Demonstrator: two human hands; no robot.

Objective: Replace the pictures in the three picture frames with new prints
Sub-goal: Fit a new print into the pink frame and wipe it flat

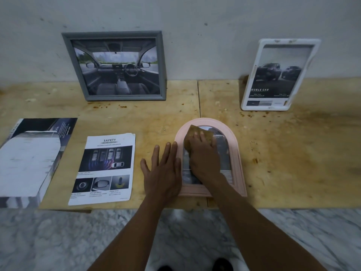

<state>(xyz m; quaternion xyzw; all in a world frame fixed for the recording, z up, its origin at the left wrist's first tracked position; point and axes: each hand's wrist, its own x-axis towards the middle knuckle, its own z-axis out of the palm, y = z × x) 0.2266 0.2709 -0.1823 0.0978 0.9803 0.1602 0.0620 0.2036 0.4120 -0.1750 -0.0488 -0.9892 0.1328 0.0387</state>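
Observation:
A pink arched frame [237, 153] lies flat on the wooden board with a print under its glass. My right hand [204, 157] presses a brown cloth [195, 133] onto that glass. My left hand [163, 173] rests flat, fingers spread, against the frame's left edge. A grey frame [115, 65] with a car-interior print leans on the wall at the back left. A white frame [277, 75] with a car print leans on the wall at the back right. A "Safety" print [105, 169] lies left of my hands.
A larger brochure [31, 157] lies at the far left, overhanging the wooden board [293, 153]. The board's front edge meets a marble floor [58, 241]. Stains mark the board's right side. My shoes show at the bottom.

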